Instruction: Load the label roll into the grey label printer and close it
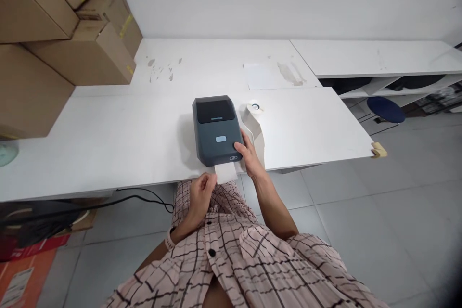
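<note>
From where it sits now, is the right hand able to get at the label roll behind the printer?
Probably yes: the right hand rests on the printer front corner, and the label roll stands just beyond it with nothing between.

The white table [108, 144] carries a dark label printer [215, 130], a label roll [253, 110] (upright) and cardboard boxes [54, 33].

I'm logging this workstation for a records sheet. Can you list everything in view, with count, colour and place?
label printer: 1, dark grey, table's front edge
label: 1, white, sticking out of the printer's front
label roll: 1, white, right of the printer
table: 1, white
cardboard boxes: several, brown, stacked far left
stool: 1, dark blue, right, under the side counter
cable: 1, black, under the table
left hand: 1, pinching the label
right hand: 1, on the printer's front right corner
</note>
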Demonstrator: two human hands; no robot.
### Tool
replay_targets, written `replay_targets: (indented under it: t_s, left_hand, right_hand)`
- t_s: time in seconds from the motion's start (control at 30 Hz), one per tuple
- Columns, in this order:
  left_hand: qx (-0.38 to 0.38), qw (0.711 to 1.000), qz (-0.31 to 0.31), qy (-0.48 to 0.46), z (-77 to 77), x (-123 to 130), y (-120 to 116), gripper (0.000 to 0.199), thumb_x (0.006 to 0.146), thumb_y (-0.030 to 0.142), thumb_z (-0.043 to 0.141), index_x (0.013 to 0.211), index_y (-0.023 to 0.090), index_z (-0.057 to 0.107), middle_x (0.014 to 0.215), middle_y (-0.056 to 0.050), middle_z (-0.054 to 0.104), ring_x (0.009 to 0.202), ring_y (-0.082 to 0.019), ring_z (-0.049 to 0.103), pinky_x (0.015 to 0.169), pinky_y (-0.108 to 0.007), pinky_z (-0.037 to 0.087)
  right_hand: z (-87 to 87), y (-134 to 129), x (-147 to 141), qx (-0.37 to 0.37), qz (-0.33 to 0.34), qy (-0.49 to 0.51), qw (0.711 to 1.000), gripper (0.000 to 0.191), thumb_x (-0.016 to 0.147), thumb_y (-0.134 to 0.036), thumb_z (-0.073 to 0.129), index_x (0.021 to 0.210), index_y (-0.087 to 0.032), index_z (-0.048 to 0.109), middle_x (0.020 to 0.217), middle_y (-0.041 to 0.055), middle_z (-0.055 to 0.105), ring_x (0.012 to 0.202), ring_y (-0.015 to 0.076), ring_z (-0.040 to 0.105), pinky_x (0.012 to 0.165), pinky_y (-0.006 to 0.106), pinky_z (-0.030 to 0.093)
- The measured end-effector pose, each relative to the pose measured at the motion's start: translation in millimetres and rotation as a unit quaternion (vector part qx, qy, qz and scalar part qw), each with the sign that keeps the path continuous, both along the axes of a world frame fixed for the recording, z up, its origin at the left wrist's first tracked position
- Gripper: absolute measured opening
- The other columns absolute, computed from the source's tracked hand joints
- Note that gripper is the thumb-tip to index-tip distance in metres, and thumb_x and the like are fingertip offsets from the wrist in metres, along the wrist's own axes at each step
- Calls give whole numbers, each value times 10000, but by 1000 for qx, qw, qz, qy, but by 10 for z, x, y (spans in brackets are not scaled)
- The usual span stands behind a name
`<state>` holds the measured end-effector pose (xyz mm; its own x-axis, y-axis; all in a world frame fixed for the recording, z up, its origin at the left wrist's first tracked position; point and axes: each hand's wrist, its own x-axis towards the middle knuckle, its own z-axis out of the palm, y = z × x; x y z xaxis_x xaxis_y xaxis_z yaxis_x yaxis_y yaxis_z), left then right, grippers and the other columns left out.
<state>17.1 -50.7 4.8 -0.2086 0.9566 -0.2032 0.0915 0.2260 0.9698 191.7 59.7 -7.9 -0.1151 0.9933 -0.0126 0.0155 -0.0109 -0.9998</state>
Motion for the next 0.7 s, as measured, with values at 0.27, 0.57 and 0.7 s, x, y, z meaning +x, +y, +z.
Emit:
replay_targets:
  t_s: [0.27,0.57,0.7]
  left_hand:
    - [-97,978,-94,-161,179,16,265,523,693,604,826,595,211,494,514,78,367,477,-70,282,499,-251,232]
    - [11,999,40,33,10,-283,148,324,891,535,657,808,223,682,732,-1,627,690,-167,559,637,-280,431]
    - [102,989,93,60,90,-298,257,426,949,521,634,1284,260,663,1308,-101,689,1171,-266,644,967,-376,529]
  right_hand:
    - [208,-126,-19,86,-76,-121,986,721,955,-602,596,1578,-282,425,1636,116,495,1535,336,440,1229,598,426]
    - [672,-294,-165,379,17,-388,840,611,1074,-313,517,1644,-355,300,1145,36,805,1357,297,634,1307,598,169]
    - [717,-276,-248,347,22,-395,850,504,1084,-317,487,1583,-314,417,1178,62,788,1253,288,698,1299,587,192]
